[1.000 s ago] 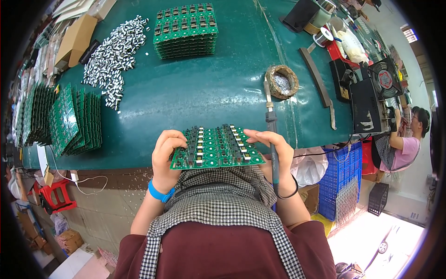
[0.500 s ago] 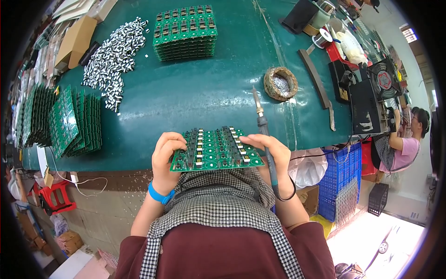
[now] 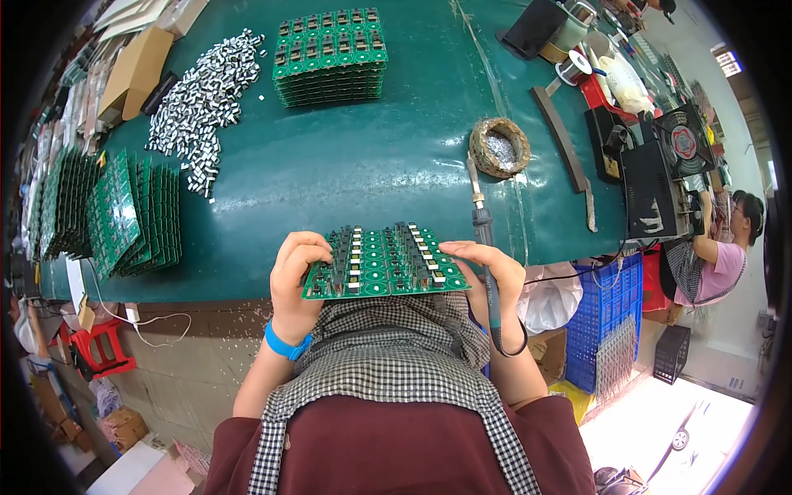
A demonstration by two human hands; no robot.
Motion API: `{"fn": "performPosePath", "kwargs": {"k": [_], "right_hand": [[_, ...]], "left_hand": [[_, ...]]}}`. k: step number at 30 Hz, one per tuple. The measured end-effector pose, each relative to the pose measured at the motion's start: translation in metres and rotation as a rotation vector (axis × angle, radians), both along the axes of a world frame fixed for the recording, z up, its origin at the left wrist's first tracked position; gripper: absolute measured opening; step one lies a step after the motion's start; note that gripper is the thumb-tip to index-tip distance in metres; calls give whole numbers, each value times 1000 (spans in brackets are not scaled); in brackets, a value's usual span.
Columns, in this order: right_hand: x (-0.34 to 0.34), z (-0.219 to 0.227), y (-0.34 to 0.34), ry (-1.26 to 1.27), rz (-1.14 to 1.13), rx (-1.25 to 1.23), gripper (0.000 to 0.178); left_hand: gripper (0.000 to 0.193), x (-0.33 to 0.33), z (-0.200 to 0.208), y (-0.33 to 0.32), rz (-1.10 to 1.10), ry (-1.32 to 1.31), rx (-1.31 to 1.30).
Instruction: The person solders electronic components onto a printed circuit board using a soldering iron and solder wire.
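Observation:
A green circuit board panel (image 3: pixel 375 266), set with rows of black and white parts, is held tilted at the table's near edge. Its left edge is gripped by my left hand (image 3: pixel 294 268), which wears a blue wristband. My right hand (image 3: pixel 502 276) is closed around a soldering iron (image 3: pixel 483 227), its fingertips by the panel's right edge; whether they touch it I cannot tell. The iron points away from me, its tip beside the rim of a round brown pot (image 3: pixel 477 165) with silvery bits inside.
On the green table (image 3: pixel 355 161) lie a stack of circuit boards (image 3: pixel 330 62), a heap of small white-and-black parts (image 3: pixel 202 103) and more boards (image 3: pixel 136 214) standing at left. A dark bar (image 3: pixel 559 136) and a black fan unit (image 3: pixel 660 177) stand right. Another person (image 3: pixel 718 256) sits at far right.
My right hand has shifted slightly right, away from the panel's edge. The iron's tip has swung right, close to the pot. My left hand and the panel have hardly moved.

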State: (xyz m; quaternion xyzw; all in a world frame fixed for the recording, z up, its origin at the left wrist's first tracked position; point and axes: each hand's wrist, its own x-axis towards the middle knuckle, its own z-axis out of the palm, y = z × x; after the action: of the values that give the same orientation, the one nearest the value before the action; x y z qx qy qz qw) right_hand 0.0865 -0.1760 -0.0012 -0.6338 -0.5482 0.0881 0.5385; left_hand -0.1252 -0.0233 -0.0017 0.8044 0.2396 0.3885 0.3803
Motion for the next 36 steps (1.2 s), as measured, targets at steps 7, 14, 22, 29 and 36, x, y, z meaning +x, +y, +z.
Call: {"fn": "performPosePath", "kwargs": {"k": [7, 14, 22, 29, 36], "right_hand": [[-11, 29, -4, 84, 112, 122, 47], [-7, 47, 3, 75, 232, 158, 47], [-3, 51, 6, 6, 356, 78, 40], [-6, 53, 9, -7, 285, 139, 41], [2, 33, -7, 132, 227, 130, 50]], "left_hand": [[19, -2, 1, -2, 2, 9, -20], [18, -4, 0, -2, -23, 2, -30], [16, -4, -1, -2, -33, 4, -48], [16, -3, 0, -4, -30, 4, -42], [18, -3, 2, -3, -20, 7, -41]]}}
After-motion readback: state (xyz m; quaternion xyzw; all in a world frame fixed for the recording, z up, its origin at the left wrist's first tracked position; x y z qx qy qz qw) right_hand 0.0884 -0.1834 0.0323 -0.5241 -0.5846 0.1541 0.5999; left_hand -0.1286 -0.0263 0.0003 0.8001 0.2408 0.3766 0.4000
